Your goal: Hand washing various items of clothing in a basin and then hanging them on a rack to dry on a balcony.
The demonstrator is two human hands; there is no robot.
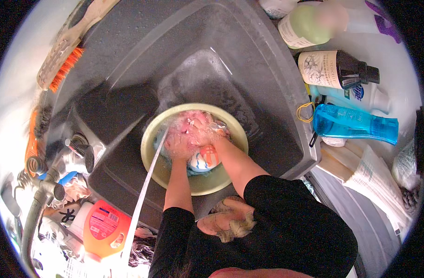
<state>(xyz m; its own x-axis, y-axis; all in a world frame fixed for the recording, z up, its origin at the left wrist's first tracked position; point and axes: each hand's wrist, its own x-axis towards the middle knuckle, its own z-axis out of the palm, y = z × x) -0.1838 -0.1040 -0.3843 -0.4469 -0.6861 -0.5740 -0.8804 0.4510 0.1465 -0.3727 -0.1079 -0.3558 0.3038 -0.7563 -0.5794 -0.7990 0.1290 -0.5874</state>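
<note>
Both my hands are in a pale yellow round basin (pixel 146 153) of water. Under splashing foam, my left hand (pixel 181 148) is against a soaked pink cloth (pixel 177 130), its fingers blurred by the water. My right hand (pixel 204 130) has bent fingers over the same cloth. Between my wrists bulges a rounded white item with orange and blue patterning (pixel 204 160); whether it is fabric I cannot tell. A thin water stream (pixel 147 187) falls from the lower left into the basin, beside my left hand.
The basin stands in a dark grey tub (pixel 194 31). Metal tap fittings (pixel 59 173) and an orange detergent bottle (pixel 106 227) are at left, below a wooden brush (pixel 60 64). On the right ledge are a blue bottle (pixel 354 123), a black bottle (pixel 337 69) and a folded white towel (pixel 375 184).
</note>
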